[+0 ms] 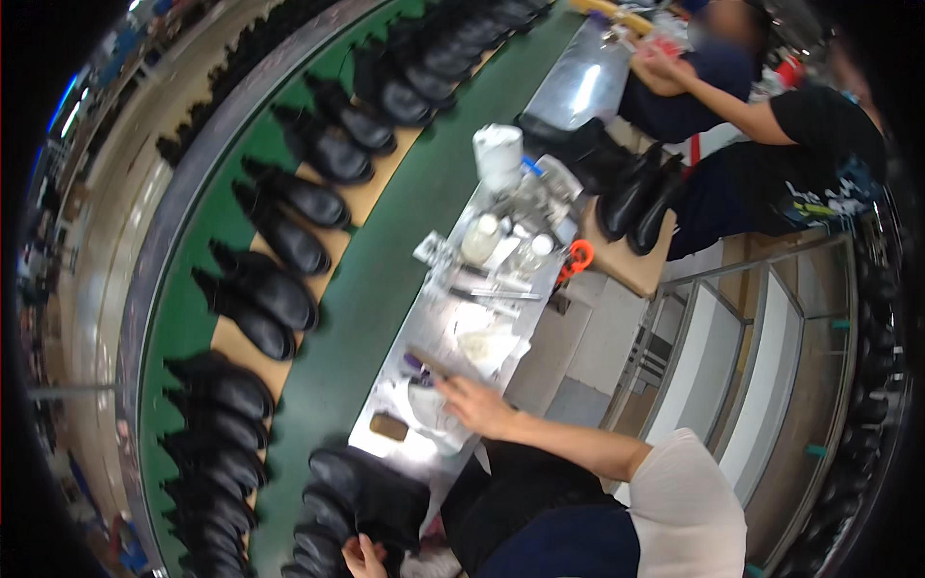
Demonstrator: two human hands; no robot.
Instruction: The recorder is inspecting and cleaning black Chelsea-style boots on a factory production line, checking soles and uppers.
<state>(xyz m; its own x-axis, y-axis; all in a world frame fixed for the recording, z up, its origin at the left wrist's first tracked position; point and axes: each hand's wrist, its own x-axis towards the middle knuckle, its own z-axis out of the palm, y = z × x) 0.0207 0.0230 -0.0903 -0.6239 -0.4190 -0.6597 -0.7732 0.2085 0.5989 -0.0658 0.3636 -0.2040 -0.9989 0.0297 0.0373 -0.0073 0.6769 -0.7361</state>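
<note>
At the lower edge my left hand [362,559] has its fingers closed at the opening of a black boot [390,496], which lies over a row of other dark shoes [318,525]. My right hand [474,407] is stretched over the metal worktable [385,448], fingers apart. Its fingertips are at a brown-handled tool with a purple part [424,366]; blur hides whether they touch it. Beneath that hand is a crumpled white cloth [432,409]. A small brown block [388,427] sits nearer to me.
Black boots [279,241] line the green conveyor [371,250] on tan boards. Bottles [482,236], a white roll [498,154] and orange-handled scissors [580,256] crowd the worktable's far end. Two people [761,173] work at the upper right, beside a metal shelf rack [732,337].
</note>
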